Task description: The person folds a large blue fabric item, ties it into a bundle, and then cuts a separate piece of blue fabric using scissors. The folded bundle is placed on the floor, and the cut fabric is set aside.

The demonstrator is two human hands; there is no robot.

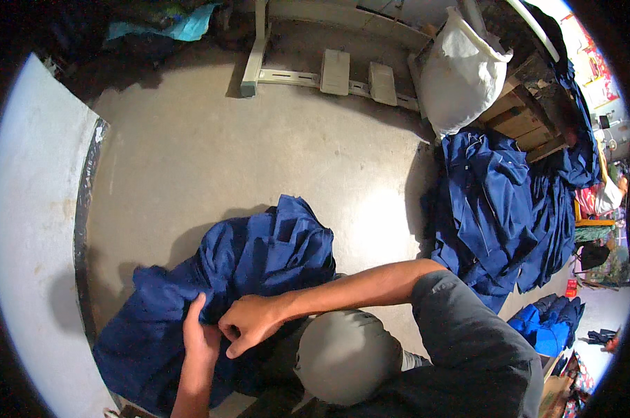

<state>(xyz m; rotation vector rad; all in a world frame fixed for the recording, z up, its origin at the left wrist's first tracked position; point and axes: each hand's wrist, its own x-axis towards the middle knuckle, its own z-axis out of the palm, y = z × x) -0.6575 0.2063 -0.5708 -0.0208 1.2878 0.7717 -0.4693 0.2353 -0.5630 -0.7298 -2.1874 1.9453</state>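
A bundle of dark blue cloth (pixel 273 245), likely garments, lies bunched in front of me over the floor. My left hand (pixel 201 332) is at the cloth, its thumb raised along a fold and its other fingers partly hidden. Close to its right, my right hand (pixel 252 321) is bent, with thumb and forefinger curled towards each other; whether cloth is pinched between them cannot be told. More of the blue cloth spreads below and to the left of both hands. My knee in grey trousers (pixel 346 355) is just right of the hands.
A pale wall (pixel 38 224) rises at the left. A metal stand with pedals (pixel 334 72) stands at the top. On the right are a filled white sack (pixel 463 78), a wooden crate (pixel 524 120), a large heap of blue garments (pixel 487 204) and a brighter blue bundle (pixel 547 326).
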